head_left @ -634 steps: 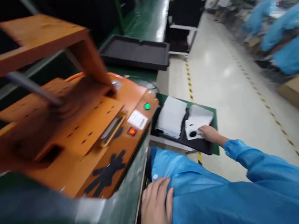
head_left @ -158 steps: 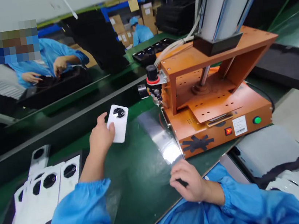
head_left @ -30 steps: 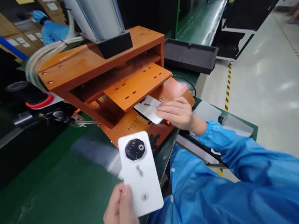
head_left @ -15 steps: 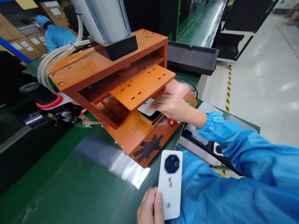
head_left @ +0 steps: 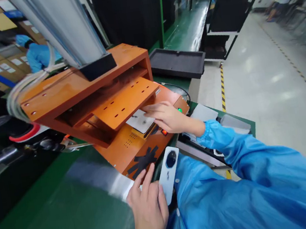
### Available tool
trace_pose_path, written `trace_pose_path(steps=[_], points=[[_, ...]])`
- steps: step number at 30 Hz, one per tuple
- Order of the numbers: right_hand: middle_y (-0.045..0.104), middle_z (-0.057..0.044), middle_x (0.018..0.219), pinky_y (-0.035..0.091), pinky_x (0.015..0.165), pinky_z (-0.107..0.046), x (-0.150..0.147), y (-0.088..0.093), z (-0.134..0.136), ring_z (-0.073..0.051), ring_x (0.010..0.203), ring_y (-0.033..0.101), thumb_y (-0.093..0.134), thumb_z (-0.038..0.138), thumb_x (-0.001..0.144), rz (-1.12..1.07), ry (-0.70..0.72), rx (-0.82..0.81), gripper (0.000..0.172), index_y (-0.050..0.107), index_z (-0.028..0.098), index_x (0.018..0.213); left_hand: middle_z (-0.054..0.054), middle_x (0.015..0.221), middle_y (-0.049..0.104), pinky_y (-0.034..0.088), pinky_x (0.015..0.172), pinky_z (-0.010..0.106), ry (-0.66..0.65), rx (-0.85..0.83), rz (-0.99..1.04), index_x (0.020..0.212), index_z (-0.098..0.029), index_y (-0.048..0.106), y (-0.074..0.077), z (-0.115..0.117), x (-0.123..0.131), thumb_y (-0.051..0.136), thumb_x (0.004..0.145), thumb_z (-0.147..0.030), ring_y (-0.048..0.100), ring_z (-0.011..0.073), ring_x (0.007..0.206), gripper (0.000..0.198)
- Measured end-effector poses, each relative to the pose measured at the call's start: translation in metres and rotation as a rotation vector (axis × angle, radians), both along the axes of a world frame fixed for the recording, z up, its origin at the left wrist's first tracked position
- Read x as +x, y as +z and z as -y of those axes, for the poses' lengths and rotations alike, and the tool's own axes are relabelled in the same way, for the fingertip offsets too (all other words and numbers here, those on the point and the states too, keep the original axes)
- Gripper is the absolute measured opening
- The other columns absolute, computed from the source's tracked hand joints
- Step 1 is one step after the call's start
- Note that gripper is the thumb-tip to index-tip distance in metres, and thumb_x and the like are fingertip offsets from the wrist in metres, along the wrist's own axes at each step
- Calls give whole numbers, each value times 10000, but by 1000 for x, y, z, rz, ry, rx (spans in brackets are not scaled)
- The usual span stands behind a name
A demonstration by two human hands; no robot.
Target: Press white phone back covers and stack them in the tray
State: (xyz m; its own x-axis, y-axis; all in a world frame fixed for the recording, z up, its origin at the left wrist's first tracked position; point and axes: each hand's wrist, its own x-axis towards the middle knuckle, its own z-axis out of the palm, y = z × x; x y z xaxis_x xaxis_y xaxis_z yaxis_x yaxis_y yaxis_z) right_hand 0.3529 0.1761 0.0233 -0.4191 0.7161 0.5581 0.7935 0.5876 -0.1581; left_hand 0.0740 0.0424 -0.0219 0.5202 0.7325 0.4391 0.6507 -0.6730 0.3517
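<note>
In my left hand, near the table's front edge, a white phone back cover with a round dark camera area is held upright at the thumb side. Its index and middle fingers stretch forward. Under the raised plate of an orange press lies a second white phone back cover with dark printed marks. My right hand has its fingers on the right edge of that cover; the thumb's grip beneath is partly hidden.
A large grey cylinder tops the press, with clear hoses on its left. A black tray sits behind. Beside my right forearm are white sheets and a box of parts. At the back left a person in blue bends near cartons.
My right hand has drawn back toward the right, and more of the cover under the plate shows. My left fingers have stretched out toward the press. The whole view has shifted.
</note>
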Motion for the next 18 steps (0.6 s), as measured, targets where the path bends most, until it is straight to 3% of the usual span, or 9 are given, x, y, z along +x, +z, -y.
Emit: trace_pose_path(steps=[4, 6, 9, 11, 15, 18], points=[[669, -112, 1115, 483, 972, -430, 40, -49, 42, -240, 1102, 607, 398, 215, 1028, -438, -514, 226, 326, 683, 209, 1188, 99, 1478, 600, 323, 983, 509, 30, 194, -82, 896, -214, 611, -11, -17, 3, 533, 937, -193, 491, 359, 1365, 91], [647, -108, 1058, 501, 918, -422, 59, -75, 57, -237, 1034, 604, 403, 175, 1011, -424, -586, 243, 346, 706, 209, 1173, 86, 1469, 609, 337, 952, 487, 21, 254, -104, 905, -218, 615, -17, -23, 2, 546, 920, -207, 500, 353, 1367, 72], [639, -104, 1106, 504, 906, -423, 75, -100, 65, -231, 1034, 590, 396, 87, 965, -277, -526, 176, 445, 683, 233, 1271, 99, 1458, 618, 357, 897, 465, 30, 294, -125, 904, -214, 607, -20, -28, 3, 550, 907, -213, 522, 352, 1351, 57], [633, -105, 1140, 506, 915, -431, 78, -105, 62, -231, 1052, 580, 384, 56, 947, -221, -498, 113, 507, 641, 245, 1341, 109, 1450, 623, 365, 869, 455, 49, 291, -123, 885, -214, 594, -17, -30, 3, 541, 908, -215, 537, 351, 1333, 57], [590, -147, 1285, 475, 1021, -515, 70, -91, 75, -271, 1184, 546, 454, 130, 965, -298, -431, -1, 481, 541, 213, 1431, 93, 1357, 688, 382, 837, 426, 9, 310, -126, 908, -221, 605, -12, -26, -6, 582, 884, -229, 575, 341, 1266, 35], [594, -159, 1306, 505, 1009, -484, 41, -83, 124, -263, 1151, 589, 674, 333, 921, -556, -148, -310, 555, 500, 190, 1429, 94, 1055, 762, 411, 823, 395, -41, 288, -12, 972, -218, 634, -22, -9, -11, 607, 873, -209, 649, 280, 1044, 103]])
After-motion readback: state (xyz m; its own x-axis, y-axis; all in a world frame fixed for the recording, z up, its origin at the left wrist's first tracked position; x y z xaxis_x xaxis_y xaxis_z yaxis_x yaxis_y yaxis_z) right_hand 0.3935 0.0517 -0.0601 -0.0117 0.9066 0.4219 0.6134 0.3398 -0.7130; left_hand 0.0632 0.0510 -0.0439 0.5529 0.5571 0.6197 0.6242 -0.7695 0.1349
